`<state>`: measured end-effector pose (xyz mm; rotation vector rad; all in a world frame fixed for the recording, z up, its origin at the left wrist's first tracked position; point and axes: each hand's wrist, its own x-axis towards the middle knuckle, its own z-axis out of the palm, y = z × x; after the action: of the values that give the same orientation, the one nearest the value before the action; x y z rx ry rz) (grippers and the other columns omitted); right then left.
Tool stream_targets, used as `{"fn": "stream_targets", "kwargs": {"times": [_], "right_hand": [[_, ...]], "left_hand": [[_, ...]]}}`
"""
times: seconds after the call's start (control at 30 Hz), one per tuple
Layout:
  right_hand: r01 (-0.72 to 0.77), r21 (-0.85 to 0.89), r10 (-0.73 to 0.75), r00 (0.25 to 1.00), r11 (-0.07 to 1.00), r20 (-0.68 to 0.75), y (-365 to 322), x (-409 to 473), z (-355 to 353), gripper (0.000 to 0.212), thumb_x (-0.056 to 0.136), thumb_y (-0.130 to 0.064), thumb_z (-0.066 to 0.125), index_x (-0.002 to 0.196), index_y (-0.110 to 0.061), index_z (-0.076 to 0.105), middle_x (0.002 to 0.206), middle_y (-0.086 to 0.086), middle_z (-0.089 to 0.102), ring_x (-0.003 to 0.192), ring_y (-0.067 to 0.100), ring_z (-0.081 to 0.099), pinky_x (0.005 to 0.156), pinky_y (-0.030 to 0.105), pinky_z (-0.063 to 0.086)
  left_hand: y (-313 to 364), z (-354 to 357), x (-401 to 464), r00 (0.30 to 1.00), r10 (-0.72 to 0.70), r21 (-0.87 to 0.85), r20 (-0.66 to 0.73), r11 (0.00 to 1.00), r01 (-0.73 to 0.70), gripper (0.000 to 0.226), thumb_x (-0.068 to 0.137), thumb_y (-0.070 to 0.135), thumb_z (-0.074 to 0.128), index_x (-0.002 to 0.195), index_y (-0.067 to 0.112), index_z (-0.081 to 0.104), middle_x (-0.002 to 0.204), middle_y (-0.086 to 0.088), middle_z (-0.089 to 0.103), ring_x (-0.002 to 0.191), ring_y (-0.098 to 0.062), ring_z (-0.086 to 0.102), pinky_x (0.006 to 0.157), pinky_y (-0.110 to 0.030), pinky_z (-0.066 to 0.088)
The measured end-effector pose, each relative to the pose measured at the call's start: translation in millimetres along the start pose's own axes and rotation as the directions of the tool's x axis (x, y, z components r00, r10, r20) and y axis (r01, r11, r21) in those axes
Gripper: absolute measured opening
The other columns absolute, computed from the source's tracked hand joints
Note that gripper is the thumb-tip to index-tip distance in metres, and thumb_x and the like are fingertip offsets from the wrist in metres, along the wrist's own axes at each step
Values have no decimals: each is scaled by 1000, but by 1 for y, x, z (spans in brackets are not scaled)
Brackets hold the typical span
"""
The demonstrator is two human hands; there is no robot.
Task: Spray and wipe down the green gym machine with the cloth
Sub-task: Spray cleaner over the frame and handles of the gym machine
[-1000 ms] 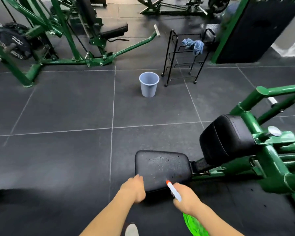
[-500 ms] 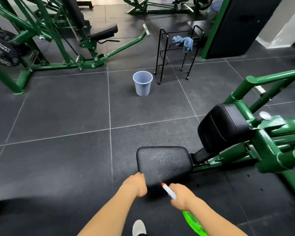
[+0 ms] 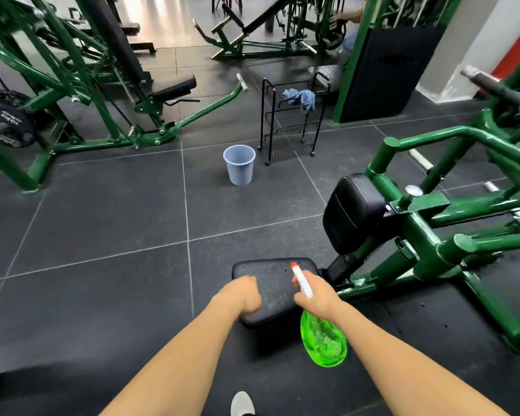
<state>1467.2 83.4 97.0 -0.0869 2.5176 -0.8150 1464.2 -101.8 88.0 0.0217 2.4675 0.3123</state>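
My left hand (image 3: 243,294) has slid onto the near left of the flat black padded seat (image 3: 275,291), its grip curled, holding nothing I can see. Just right, my right hand's (image 3: 314,297) grip wraps the translucent green spray bottle (image 3: 323,340), now raised over droplets. The crumpled blue cloth (image 3: 302,99) hangs far ahead on the black wire rack (image 3: 291,115); wiping waits on fetching it.

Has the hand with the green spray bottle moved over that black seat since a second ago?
Yes. The right hand with the spray bottle has moved forward: its orange nozzle, earlier at the seat pad's near edge, now points over the pad's far part.
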Motion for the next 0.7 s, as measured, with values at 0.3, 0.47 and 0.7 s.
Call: {"fn": "stream_targets", "kwargs": {"times": [0.3, 0.47, 0.7], "right_hand": [[127, 106, -103, 973, 986, -206, -53, 5, -36, 50, 79, -25, 54, 125, -6, 52, 113, 11, 59, 108, 31, 54, 81, 30, 39], [69, 151, -23, 958, 986, -286, -72, 31, -48, 40, 87, -17, 59, 124, -7, 50, 112, 9, 60, 107, 30, 56, 78, 30, 38], [75, 113, -39, 956, 991, -292, -130, 102, -38, 7, 91, -19, 54, 94, -18, 48, 93, -2, 56, 97, 25, 60, 62, 26, 29]], "left_hand": [[21, -61, -17, 983, 52, -233, -178, 968, -93, 31, 94, 20, 44, 116, 6, 61, 129, -15, 59, 118, -30, 56, 99, -32, 44], [33, -108, -9, 991, -51, -783, -126, 618, -68, 32, 101, 37, 36, 95, 14, 57, 84, -3, 59, 61, -17, 56, 57, -26, 45], [-2, -156, 33, 999, 53, -707, 11, 707, -30, 40, 96, 44, 43, 92, 8, 60, 80, -10, 62, 67, -21, 59, 57, -29, 49]]}}
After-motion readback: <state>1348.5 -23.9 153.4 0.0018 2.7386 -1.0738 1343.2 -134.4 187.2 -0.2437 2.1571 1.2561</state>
